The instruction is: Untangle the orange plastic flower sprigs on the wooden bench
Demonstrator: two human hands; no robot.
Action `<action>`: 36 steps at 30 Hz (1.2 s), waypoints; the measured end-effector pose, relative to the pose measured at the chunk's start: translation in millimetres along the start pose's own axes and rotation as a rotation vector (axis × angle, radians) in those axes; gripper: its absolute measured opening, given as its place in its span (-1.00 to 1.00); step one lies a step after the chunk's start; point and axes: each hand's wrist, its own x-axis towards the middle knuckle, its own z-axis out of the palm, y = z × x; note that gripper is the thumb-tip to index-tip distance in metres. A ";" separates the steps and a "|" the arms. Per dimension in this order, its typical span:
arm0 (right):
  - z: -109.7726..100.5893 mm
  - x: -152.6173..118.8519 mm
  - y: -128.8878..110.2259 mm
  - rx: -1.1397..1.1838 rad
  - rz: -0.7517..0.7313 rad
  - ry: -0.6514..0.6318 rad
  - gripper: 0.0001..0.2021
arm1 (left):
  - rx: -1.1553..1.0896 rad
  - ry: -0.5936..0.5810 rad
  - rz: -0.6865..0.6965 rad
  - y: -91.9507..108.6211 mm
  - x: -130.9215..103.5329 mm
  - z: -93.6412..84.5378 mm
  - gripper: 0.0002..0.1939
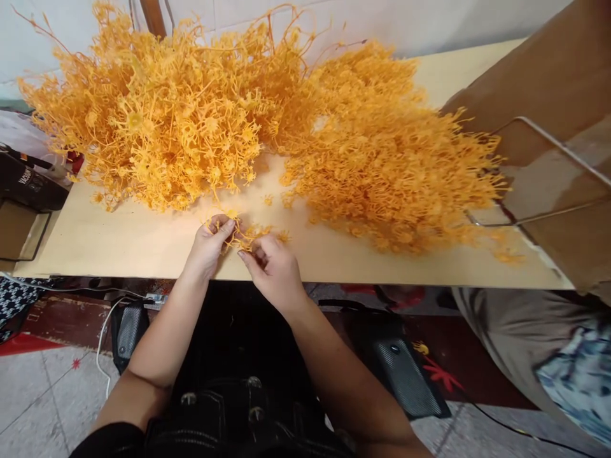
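Note:
My left hand (217, 235) pinches a small yellow-orange artificial flower sprig (237, 236) between thumb and fingers, just above the front part of the table. Close on its right, my right hand (272, 262) has its fingers curled and pressed together at the sprig's other end. Its fingertips are partly hidden, but the sprig's thin stems run into them. Beyond the hands, a tall tangled heap of the same yellow-orange flowers (181, 121) rises at the back left. A lower heap of matching flower pieces (377, 165) spreads to the right.
The pale wooden table (119, 242) ends just in front of me. At the right, a large cardboard box (563, 127) with a metal wire frame (568, 149) borders the heap. A dark box (28, 181) stands at the left. Someone's trousered leg (501, 331) is at lower right.

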 end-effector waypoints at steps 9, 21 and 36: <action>5.5 6.1 13.5 0.130 0.128 0.018 -0.87 | 0.106 -0.132 0.001 -7.1 4.7 -2.5 -0.78; 10.1 -36.3 -29.0 0.214 -0.421 -0.318 -0.90 | -0.100 0.145 0.017 7.6 16.5 -0.7 -0.80; -7.8 7.2 4.9 0.337 0.348 -0.026 -0.60 | -0.036 -0.037 -0.044 3.7 11.7 -5.1 -0.87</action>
